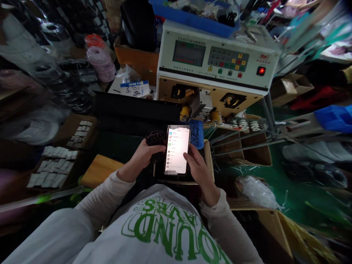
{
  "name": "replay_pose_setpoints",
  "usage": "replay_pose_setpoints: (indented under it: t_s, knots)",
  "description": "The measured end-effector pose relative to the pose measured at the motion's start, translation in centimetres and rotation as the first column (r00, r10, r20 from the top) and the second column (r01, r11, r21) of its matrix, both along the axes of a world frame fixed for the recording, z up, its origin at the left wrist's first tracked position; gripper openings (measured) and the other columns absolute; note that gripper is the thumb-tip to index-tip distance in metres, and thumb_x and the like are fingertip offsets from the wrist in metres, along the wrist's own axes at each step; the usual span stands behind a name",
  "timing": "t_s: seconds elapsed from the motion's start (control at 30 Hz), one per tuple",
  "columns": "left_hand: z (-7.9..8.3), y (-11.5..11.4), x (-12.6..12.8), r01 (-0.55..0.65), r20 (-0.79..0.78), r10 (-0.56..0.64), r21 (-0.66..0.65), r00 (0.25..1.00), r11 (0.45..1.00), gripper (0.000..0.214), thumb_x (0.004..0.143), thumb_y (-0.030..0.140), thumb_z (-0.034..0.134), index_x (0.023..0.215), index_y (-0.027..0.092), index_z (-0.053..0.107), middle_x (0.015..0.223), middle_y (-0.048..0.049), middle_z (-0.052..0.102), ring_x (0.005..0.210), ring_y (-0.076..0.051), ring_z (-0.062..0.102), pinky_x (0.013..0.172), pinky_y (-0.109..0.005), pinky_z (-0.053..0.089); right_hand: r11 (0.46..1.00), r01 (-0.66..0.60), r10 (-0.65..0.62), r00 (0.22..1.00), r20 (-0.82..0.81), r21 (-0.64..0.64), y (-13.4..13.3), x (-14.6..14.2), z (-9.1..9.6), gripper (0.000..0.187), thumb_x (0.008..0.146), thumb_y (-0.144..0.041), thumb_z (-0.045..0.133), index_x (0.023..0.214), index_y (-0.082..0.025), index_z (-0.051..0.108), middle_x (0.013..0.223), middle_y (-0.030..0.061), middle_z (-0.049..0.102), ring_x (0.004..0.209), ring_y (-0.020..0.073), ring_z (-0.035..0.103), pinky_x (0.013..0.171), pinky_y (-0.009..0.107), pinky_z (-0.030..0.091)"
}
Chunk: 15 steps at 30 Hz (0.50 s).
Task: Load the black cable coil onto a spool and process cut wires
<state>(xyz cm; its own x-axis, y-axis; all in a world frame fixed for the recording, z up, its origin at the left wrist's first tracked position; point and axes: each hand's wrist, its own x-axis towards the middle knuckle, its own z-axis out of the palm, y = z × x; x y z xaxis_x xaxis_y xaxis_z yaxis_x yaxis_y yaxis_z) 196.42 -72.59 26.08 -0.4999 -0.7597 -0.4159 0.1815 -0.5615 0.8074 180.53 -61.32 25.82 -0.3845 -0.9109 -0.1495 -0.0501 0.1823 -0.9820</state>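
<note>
My left hand (143, 157) is closed around a bundle of short black wires (155, 141), whose cut ends face up. My right hand (199, 167) holds a smartphone (177, 149) with a lit screen showing a list, the thumb resting on the screen's right edge. Both hands are close together just above my lap, in front of a beige wire-cutting machine (214, 69).
The machine has a display, a keypad, a lit red button (261, 70) and yellow rollers (184, 112). A blue tray (197, 134) sits below the rollers, a black tray (132, 113) to their left. Boxes of white parts (59, 161) lie at left, cardboard boxes (247, 146) at right.
</note>
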Motion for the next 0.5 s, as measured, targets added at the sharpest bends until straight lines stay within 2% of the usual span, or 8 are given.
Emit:
replay_pose_setpoints:
  t_s: [0.17, 0.33, 0.4, 0.5]
  knots:
    - [-0.25, -0.04, 0.04, 0.009, -0.006, -0.009, -0.008, 1.0, 1.0, 0.024, 0.054, 0.018, 0.081, 0.075, 0.014, 0.071, 0.07, -0.0028, 0.072, 0.061, -0.017, 0.065, 0.062, -0.029, 0.052, 0.998, -0.052, 0.053, 0.995, 0.079, -0.026, 0.09, 0.03, 0.1, 0.05, 0.082, -0.037, 0.06, 0.13, -0.025, 0.053, 0.127, 0.0063, 0.064, 0.12, 0.0293, 0.058, 0.1, 0.047, 0.05]
    - [-0.15, -0.04, 0.07, 0.005, -0.004, -0.005, -0.02, 1.0, 1.0, 0.023, 0.054, 0.017, 0.081, 0.074, 0.014, 0.071, 0.068, -0.002, 0.071, 0.058, -0.016, 0.063, 0.06, -0.028, 0.052, 0.99, -0.132, 0.137, 0.985, 0.109, -0.058, 0.32, -0.01, -0.07, 0.067, 0.075, -0.035, 0.068, 0.136, -0.025, 0.043, 0.128, 0.0085, 0.062, 0.121, 0.031, 0.058, 0.099, 0.049, 0.051]
    - [-0.07, -0.03, 0.08, 0.001, -0.004, -0.001, -0.012, 1.0, 1.0, 0.024, 0.053, 0.017, 0.081, 0.075, 0.014, 0.071, 0.069, -0.0025, 0.071, 0.059, -0.016, 0.063, 0.061, -0.028, 0.052, 0.989, -0.133, 0.139, 0.985, 0.101, -0.061, 0.32, 0.0, -0.17, 0.069, 0.074, -0.035, 0.07, 0.137, -0.025, 0.043, 0.128, 0.0091, 0.063, 0.121, 0.0322, 0.058, 0.099, 0.051, 0.05]
    - [-0.04, -0.03, 0.1, -0.004, -0.012, 0.004, -0.006, 1.0, 1.0, 0.026, 0.053, 0.017, 0.081, 0.077, 0.014, 0.071, 0.071, -0.0027, 0.072, 0.061, -0.017, 0.065, 0.062, -0.029, 0.053, 0.994, -0.102, 0.104, 0.992, 0.067, -0.045, 0.21, 0.04, -0.15, 0.063, 0.077, -0.039, 0.067, 0.135, -0.025, 0.046, 0.127, 0.009, 0.063, 0.121, 0.0317, 0.057, 0.1, 0.051, 0.049]
